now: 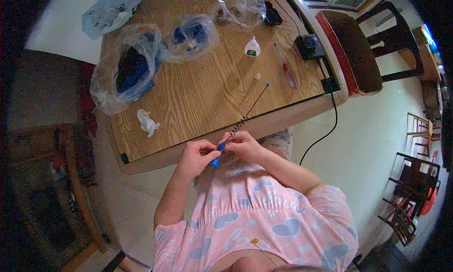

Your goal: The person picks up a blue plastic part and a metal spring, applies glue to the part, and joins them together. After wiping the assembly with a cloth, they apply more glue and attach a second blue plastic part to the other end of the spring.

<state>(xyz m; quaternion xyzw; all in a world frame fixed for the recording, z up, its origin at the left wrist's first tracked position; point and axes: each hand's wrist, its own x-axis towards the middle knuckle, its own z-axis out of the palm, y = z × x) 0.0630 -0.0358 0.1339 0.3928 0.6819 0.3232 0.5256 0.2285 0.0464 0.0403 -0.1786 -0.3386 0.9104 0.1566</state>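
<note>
Just beyond the table's near edge, over my lap, both hands work close together on one small piece. My left hand pinches a small blue plastic part between thumb and fingers. With closed fingertips, my right hand grips the same part's upper end, where a black coiled wire comes out. The wire runs from the coil into a straight length over the tabletop and ends in a small blue tip. My fingers hide the join between wire and blue part.
On the wood-grain table lie a bag of blue and black parts, a bag of blue parts, a crumpled tissue, a white squeeze bottle, a small white cap, a screwdriver and a black adapter. A chair stands right.
</note>
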